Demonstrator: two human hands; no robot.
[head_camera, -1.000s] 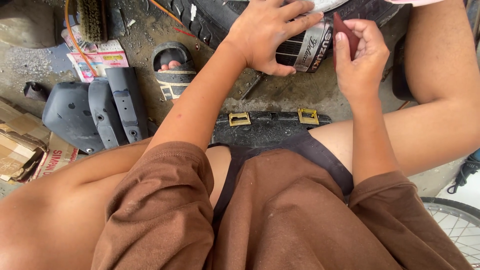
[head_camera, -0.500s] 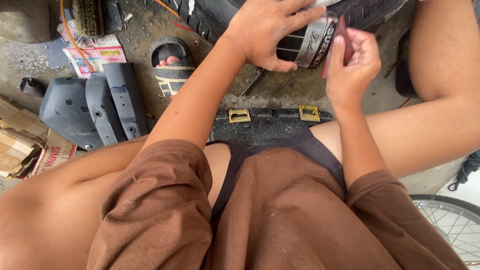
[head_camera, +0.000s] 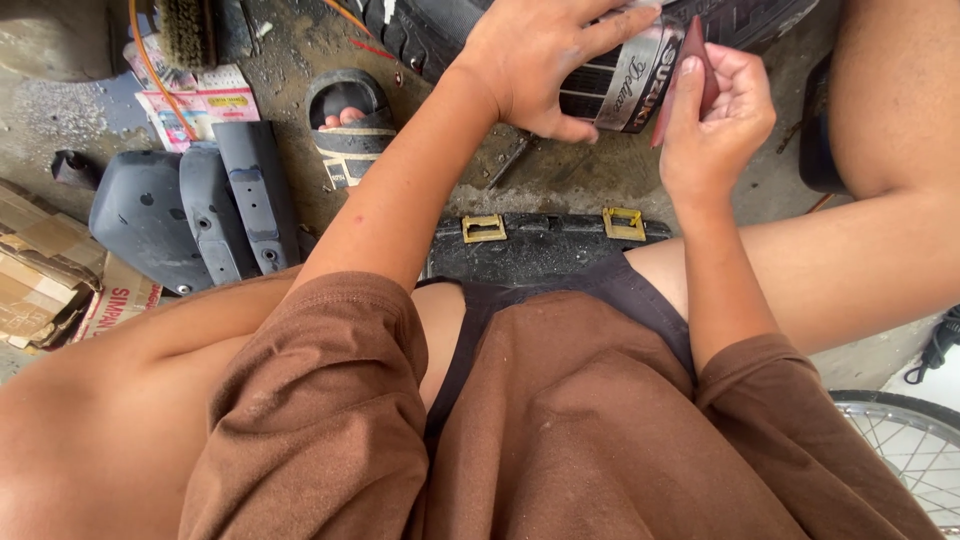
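Hands work at the top of the view, above the person's bare knees. The left hand (head_camera: 545, 60) lies flat on a black motorcycle part with a silver band (head_camera: 625, 85), its fingers (head_camera: 615, 25) spread across the top and the thumb pressed against the lower edge. The part lies on the grimy concrete floor (head_camera: 560, 180), just ahead of the person. The right hand (head_camera: 715, 125) is just beside it on the right, fingers (head_camera: 682, 95) pressed together and curled, pinching a thin dark red strip (head_camera: 692, 60) upright between forefinger and thumb. The strip's edge touches the right end of the silver band.

Below the hands, a black panel with two brass clips (head_camera: 545, 240) lies on the floor in front of the person's brown shirt (head_camera: 560, 420). To the left, three grey plastic covers (head_camera: 190, 215) lean side by side, with flattened cardboard (head_camera: 45, 265) near them at the left edge. A foot in a black sandal (head_camera: 350, 120) rests beyond the covers, next to a colourful printed sheet (head_camera: 200, 100). A wire brush (head_camera: 188, 30) stands at the top left. A spoked wheel rim (head_camera: 905, 450) shows at the lower right corner.
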